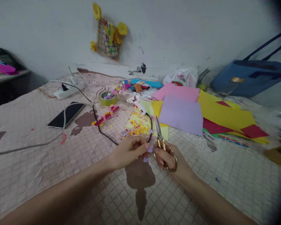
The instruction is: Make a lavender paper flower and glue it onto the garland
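My left hand [131, 150] pinches a small lilac paper piece [150, 148] between thumb and finger. Another small lilac piece [145, 159] shows just below those fingers. My right hand [170, 157] is closed around gold-handled scissors [161, 142], whose blades point up and away from me. The fingertips of both hands nearly meet at the lilac piece; whether the right ones touch it I cannot tell. Beyond the hands, a heap of yellow and pink paper scraps [139, 127] lies on a pale yellow sheet [164, 132].
Behind the scraps lies a white glue gun [138, 103] with a black cord. Lilac [181, 115], pink and yellow sheets are stacked at right, beside white string [207, 143]. Left are a tape roll [108, 99], a decorated red stick [106, 116], a phone [66, 115] and a power strip [69, 90].
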A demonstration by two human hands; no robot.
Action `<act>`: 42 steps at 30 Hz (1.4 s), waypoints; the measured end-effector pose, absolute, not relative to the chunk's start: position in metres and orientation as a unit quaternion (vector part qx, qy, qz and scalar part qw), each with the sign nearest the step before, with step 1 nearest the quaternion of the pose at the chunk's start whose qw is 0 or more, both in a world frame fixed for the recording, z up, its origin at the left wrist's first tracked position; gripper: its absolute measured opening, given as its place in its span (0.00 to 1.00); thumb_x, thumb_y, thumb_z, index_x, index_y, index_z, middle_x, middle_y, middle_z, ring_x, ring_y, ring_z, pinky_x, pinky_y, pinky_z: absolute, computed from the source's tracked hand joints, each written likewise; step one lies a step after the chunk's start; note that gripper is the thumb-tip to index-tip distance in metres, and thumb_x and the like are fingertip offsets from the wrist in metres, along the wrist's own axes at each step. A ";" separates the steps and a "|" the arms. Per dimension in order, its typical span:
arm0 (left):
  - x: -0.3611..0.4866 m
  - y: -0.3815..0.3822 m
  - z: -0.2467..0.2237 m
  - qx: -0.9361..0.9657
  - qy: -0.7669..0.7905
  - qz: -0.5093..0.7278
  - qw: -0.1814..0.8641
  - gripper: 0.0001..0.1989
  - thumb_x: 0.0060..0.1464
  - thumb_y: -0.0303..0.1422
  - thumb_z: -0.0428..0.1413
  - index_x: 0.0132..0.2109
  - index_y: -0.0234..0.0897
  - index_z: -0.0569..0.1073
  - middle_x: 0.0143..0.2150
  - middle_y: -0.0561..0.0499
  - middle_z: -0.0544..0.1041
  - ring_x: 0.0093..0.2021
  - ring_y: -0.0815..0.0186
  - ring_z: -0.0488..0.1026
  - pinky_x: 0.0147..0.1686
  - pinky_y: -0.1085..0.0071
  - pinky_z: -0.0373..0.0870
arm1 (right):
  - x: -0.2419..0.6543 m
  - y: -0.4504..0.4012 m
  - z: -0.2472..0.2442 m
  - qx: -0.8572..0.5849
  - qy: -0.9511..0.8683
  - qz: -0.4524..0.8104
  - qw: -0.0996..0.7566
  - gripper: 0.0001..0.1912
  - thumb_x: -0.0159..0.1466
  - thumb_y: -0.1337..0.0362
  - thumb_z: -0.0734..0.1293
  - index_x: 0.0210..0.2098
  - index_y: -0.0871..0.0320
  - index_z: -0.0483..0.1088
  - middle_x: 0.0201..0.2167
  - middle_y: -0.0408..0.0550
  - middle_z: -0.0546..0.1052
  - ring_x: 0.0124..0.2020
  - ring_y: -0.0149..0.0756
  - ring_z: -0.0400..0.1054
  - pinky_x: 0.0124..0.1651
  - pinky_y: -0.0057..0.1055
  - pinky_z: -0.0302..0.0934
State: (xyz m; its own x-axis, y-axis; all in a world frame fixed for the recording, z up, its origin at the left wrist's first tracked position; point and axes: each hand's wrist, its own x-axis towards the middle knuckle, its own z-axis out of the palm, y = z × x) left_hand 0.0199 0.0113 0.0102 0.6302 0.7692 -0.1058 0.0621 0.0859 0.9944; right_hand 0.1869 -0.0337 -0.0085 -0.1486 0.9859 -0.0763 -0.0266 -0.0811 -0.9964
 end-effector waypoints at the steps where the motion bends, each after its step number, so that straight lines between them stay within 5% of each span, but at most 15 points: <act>1: 0.020 0.011 0.010 0.615 0.342 0.258 0.663 0.13 0.51 0.39 0.54 0.30 0.31 0.70 0.24 0.51 0.72 0.25 0.72 0.67 0.27 0.76 0.64 | 0.187 -0.034 -0.007 -0.484 -0.528 0.545 0.436 0.11 0.59 0.61 0.62 0.22 0.58 0.61 0.12 0.36 0.61 0.15 0.25 0.54 0.19 0.24 0.49; 31: 0.021 0.014 0.000 0.542 0.339 0.215 0.739 0.12 0.46 0.38 0.58 0.29 0.31 0.69 0.24 0.52 0.72 0.22 0.74 0.68 0.26 0.76 0.66 | 0.188 -0.033 -0.006 -0.511 -0.565 0.510 0.399 0.12 0.61 0.59 0.61 0.23 0.58 0.62 0.12 0.36 0.61 0.15 0.25 0.54 0.19 0.24 0.50; 42: 0.019 0.016 0.006 0.482 0.371 0.343 0.716 0.10 0.48 0.35 0.58 0.31 0.32 0.68 0.26 0.53 0.72 0.24 0.74 0.68 0.27 0.76 0.65 | 0.180 -0.045 -0.007 -0.484 -0.474 0.599 0.427 0.21 0.61 0.47 0.57 0.25 0.59 0.63 0.11 0.36 0.58 0.13 0.24 0.52 0.18 0.23 0.48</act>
